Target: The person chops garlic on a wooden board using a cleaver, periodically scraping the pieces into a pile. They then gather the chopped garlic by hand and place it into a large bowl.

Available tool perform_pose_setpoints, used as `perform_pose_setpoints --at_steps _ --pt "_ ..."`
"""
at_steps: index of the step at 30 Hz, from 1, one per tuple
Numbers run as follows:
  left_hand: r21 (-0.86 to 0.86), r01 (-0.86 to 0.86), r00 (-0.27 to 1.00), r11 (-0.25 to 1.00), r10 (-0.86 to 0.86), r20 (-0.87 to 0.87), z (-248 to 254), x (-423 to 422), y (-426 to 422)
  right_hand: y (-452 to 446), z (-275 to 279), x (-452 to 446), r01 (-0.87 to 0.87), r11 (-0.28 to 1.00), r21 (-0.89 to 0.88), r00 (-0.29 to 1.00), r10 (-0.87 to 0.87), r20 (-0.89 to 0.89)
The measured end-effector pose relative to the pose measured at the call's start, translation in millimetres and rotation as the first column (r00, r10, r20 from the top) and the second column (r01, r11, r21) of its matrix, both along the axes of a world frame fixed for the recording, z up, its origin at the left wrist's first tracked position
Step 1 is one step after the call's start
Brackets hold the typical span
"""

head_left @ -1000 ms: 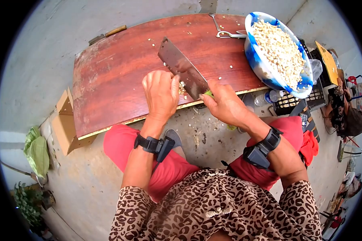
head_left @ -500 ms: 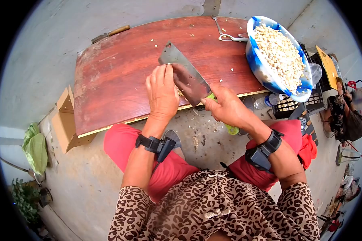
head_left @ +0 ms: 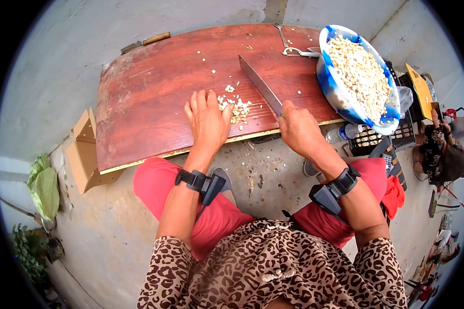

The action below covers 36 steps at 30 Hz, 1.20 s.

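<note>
A grey metal cleaver [head_left: 261, 85] shows its blade nearly edge-on, the tip slanting leftward toward the far edge of the reddish-brown, wood-grained tabletop [head_left: 149, 103]. Left of it, small, cream-coloured chopped pieces [head_left: 239, 110] lie loosely heaped near the near edge, some scattered farther out.

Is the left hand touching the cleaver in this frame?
Apart. The head view shows chopped pieces and bare red tabletop between the left hand and the cleaver, held in the right hand.
</note>
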<state>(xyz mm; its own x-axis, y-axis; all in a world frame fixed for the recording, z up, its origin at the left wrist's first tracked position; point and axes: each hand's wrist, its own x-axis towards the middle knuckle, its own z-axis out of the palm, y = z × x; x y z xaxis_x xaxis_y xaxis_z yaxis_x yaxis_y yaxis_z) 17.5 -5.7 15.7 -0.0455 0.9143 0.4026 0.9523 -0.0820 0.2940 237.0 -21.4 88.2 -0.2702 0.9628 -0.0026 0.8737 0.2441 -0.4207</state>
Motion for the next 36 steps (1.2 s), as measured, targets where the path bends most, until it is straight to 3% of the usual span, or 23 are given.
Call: perform_pose_setpoints --at_steps 8,12,16,17,20,21,24,28,29,32,36 --pt "-0.038 0.075 0.995 0.996 -0.073 0.062 3.1 -8.0 63.6 0.1 3.5 8.8 0.021 0.998 0.064 0.997 -0.025 0.068" --pt "-0.160 0.058 0.998 0.985 -0.053 0.034 2.1 -9.4 94.0 -2.8 -5.3 35.1 0.148 0.979 0.139 0.979 -0.166 0.123" --pt "-0.243 0.129 0.988 0.961 -0.105 0.110 -2.7 -7.8 96.5 -12.5 -13.0 48.7 0.258 0.961 0.099 0.948 -0.272 0.168" --pt "-0.129 0.166 0.985 0.978 -0.159 0.061 -9.1 -8.6 94.3 -15.4 -18.0 47.3 0.243 0.967 0.074 0.959 -0.251 0.133" --pt "-0.210 0.343 0.898 0.915 -0.254 0.361 8.0 -7.0 85.9 -22.7 -25.9 33.5 0.171 0.985 -0.021 0.984 -0.170 0.046" --pt "-0.090 0.353 0.855 0.931 -0.282 0.435 8.7 -5.2 83.8 -26.2 -17.9 23.4 0.110 0.993 -0.031 0.994 -0.110 0.007" --pt "0.138 0.266 0.891 0.954 -0.298 0.342 5.0 -16.6 98.8 -28.5 -18.0 6.2 -0.071 0.997 -0.001 0.987 0.071 -0.143" --pt "0.132 0.062 0.987 0.989 -0.080 0.139 -4.6 -36.9 127.7 -24.6 -15.8 -3.0 -0.053 0.999 0.006 0.982 0.053 -0.183" --pt "0.009 0.043 0.991 0.999 -0.044 0.130 -5.3 -40.4 134.1 -22.7 -13.6 -2.6 -0.037 0.999 -0.011 0.986 0.035 -0.163" --pt "0.008 0.008 0.999 1.000 -0.008 -0.035 -20.9 -39.1 140.1 -20.9 -2.9 -3.5 0.019 1.000 -0.023 0.997 -0.021 -0.080" --pt "-0.009 0.226 0.973 0.974 -0.225 0.054 -15.2 -33.9 135.3 -15.9 -13.6 -1.5 0.012 0.999 -0.032 0.999 -0.013 -0.040"
